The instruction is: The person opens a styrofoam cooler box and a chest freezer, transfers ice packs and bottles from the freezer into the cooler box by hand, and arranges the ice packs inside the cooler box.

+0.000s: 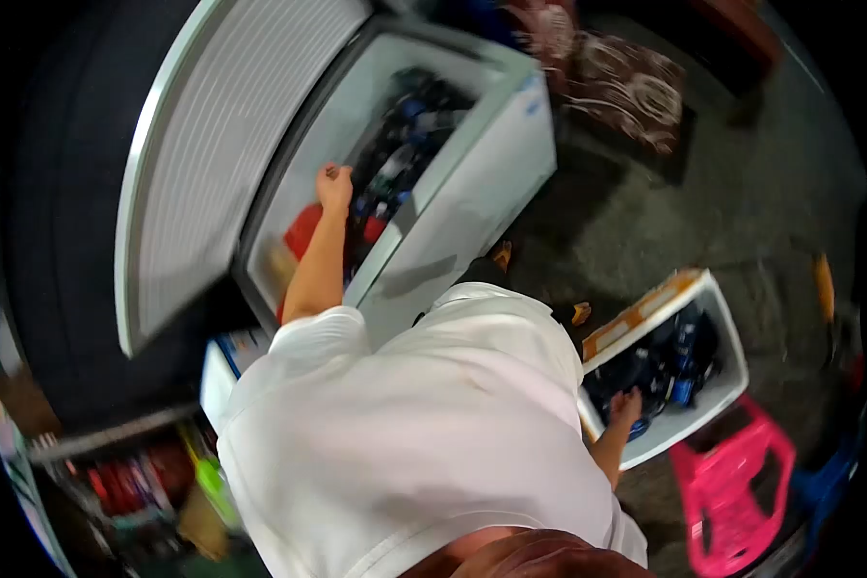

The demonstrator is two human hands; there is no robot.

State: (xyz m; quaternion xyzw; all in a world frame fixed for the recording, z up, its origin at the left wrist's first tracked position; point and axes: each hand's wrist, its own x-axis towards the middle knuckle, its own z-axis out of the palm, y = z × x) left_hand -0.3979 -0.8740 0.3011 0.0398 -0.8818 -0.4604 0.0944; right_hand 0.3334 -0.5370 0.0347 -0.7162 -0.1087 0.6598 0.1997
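Note:
My left hand (333,185) is over the open chest freezer (424,217), its fingers curled in and no object visible in them. Dark bottles or cans (405,144), some with blue and red parts, are piled inside the freezer beside that hand. Near my left forearm lies a red item (303,229) inside the freezer. On the other side, my right hand (626,407) reaches into a white foam box (732,361) holding dark containers with blue labels (684,356). Its fingers are blurred among them, so their grip is unclear.
The freezer's ribbed lid (231,125) stands raised at the left. A pink plastic chair (737,482) is close to the foam box. Brown patterned cloth (626,87) covers something beyond the freezer. Shelves with red packages (130,486) stand at lower left.

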